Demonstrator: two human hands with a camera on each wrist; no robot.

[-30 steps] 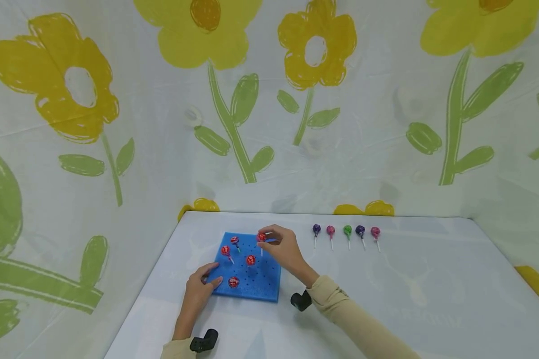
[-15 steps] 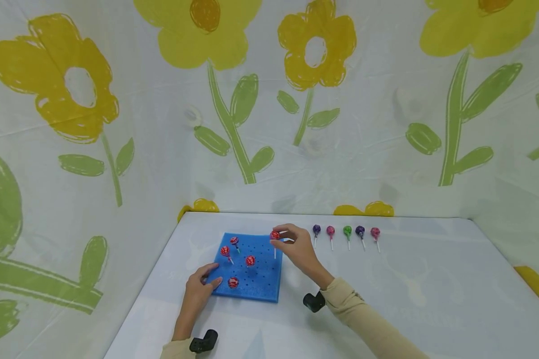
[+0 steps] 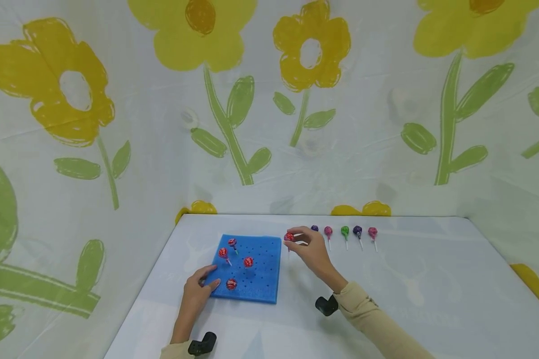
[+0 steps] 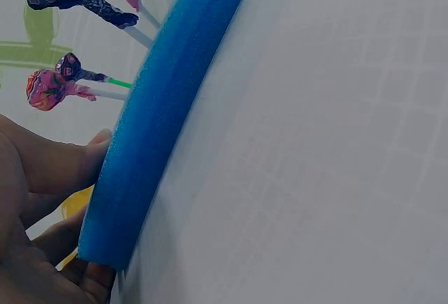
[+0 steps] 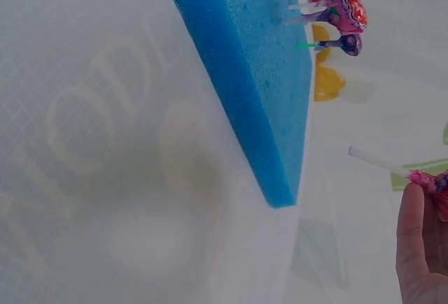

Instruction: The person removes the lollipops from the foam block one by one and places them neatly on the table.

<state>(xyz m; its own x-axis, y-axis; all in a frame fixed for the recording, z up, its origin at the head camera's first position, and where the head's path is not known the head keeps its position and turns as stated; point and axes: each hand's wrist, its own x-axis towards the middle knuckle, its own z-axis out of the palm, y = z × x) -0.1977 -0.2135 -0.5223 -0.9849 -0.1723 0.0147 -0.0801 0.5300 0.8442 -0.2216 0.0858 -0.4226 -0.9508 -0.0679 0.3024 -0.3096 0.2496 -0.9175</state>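
Observation:
In the head view, my right hand (image 3: 314, 254) pinches a red-wrapped lollipop (image 3: 289, 237) by its head, just beyond the right edge of a blue foam board (image 3: 260, 286). Its white stick points down, free of the board, as the right wrist view also shows. Small holes dot the board's top. Several lollipops stand in its left part, among them a red one (image 3: 248, 262) near the middle and another red one (image 3: 231, 284) toward the front. With thumb and fingers, my left hand (image 3: 196, 291) holds the board's front left corner; in the left wrist view the thumb (image 4: 70, 160) lies against the board.
On the white table (image 3: 386, 299), a row of lollipops runs right of the board near the back edge: a purple one partly behind my right hand, a pink one (image 3: 328, 231), a green one (image 3: 345, 230) and others. A flower-patterned curtain (image 3: 364, 164) rises behind.
My right hand has moved right with the red lollipop, from above the board's back part to beyond its right edge. My left hand stays at the board's corner.

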